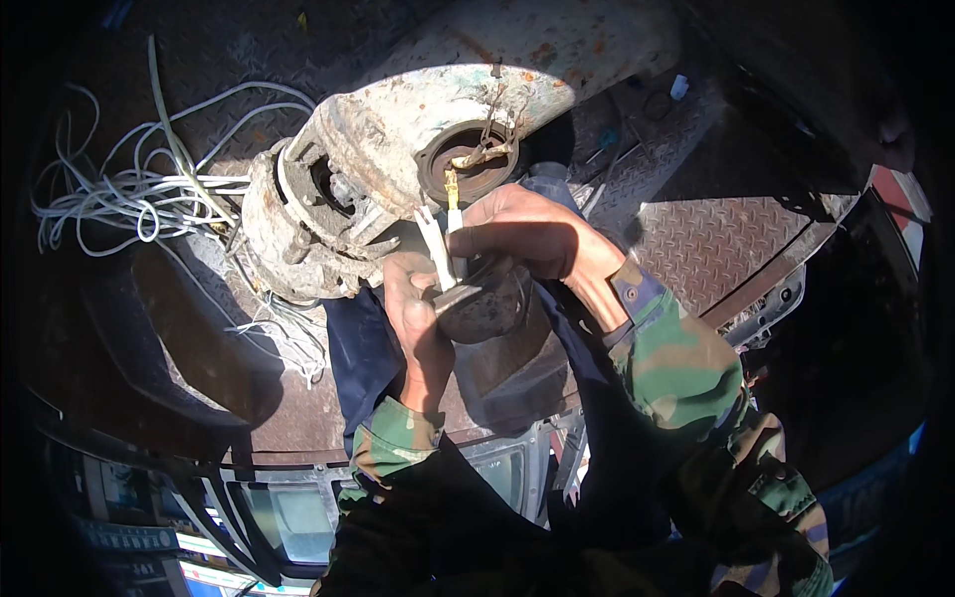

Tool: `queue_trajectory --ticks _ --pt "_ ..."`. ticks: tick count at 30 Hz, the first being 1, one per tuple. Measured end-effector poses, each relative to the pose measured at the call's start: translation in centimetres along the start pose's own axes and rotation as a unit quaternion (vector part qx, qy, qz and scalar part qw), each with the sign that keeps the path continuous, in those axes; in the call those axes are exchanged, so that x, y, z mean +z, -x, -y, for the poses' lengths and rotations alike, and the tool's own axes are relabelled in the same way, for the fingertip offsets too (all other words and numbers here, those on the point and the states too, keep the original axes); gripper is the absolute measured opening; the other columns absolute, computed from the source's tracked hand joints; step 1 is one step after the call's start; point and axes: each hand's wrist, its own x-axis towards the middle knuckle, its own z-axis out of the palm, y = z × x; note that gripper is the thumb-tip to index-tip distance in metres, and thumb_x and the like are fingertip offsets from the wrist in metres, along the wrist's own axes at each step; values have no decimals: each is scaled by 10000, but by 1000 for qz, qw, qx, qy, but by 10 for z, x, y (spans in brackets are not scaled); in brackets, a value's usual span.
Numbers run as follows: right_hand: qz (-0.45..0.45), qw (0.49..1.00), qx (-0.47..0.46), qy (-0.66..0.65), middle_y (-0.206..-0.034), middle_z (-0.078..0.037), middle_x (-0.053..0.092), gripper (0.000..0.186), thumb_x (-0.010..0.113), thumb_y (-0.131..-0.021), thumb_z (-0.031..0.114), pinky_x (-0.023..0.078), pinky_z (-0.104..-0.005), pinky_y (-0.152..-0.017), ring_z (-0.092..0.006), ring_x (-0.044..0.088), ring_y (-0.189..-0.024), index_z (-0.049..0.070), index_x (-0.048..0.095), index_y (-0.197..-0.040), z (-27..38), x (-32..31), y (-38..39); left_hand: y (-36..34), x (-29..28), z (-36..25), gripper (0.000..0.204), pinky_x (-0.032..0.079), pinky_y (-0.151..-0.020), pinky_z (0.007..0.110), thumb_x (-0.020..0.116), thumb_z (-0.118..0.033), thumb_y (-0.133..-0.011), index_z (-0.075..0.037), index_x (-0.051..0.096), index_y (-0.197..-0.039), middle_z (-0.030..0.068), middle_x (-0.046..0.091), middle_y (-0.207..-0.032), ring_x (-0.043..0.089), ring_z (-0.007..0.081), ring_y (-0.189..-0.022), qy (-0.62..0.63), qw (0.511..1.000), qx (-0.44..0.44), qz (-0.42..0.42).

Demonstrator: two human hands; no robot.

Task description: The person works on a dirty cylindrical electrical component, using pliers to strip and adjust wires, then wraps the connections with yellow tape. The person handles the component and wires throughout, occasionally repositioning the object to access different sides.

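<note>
My left hand [413, 318] is closed around the lower part of a white cable [436, 249], with a flat dark metal piece [456, 295] at its fingers that I cannot make out clearly. My right hand [527, 234] is closed on a second white length with a frayed yellowish tip [453, 189]. Both hands sit just below the round opening [468, 134] of a dirty white motor-like metal housing [368, 149], where short wire ends hang. A flanged casting with an opening [288, 224] joins its left side. A dark rounded object [487, 316] is partly hidden beneath my hands.
Loose coils of white cable [149, 199] lie at the left on a rusty chequered steel plate [726, 254]. Small tools or rods [607, 147] lie right of the housing. A metal edge and window frames [284, 512] show along the bottom, below my dark-clad legs [353, 348].
</note>
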Motion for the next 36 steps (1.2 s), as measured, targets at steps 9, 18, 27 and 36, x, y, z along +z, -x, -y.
queue_trajectory --ticks 9,18,27,36 --pt "-64 994 -19 87 -915 -108 809 177 841 -911 101 599 -271 -754 -156 767 -810 -61 801 -970 0 4 -6 -4 5 -12 875 477 -885 292 583 -857 -952 -4 577 -1146 60 597 -1040 546 129 -946 69 996 -43 31" --pt "65 994 5 -88 -1144 -118 803 289 756 -973 -5 616 -296 -933 -162 768 -1037 -53 759 -1257 -16 -1 -6 -10 -20 0 1078 511 -1106 404 424 -863 -1007 55 537 -1561 174 664 -1435 664 295 -1241 217 960 -161 75" --pt "-63 995 -81 4 -895 -24 749 161 821 -973 145 510 -267 -714 -93 642 -774 -6 813 -1029 -13 10 5 -11 -25 8 984 529 -1064 388 360 -763 -1082 81 546 -1551 158 683 -1414 666 253 -1246 184 964 -175 76" --pt "-46 992 -111 49 -785 -7 683 285 816 -994 243 477 -278 -687 -83 614 -756 -36 814 -1049 -22 10 1 -6 -25 2 984 481 -1132 428 361 -786 -1075 39 521 -1586 159 622 -1495 606 283 -1341 242 954 -169 57"
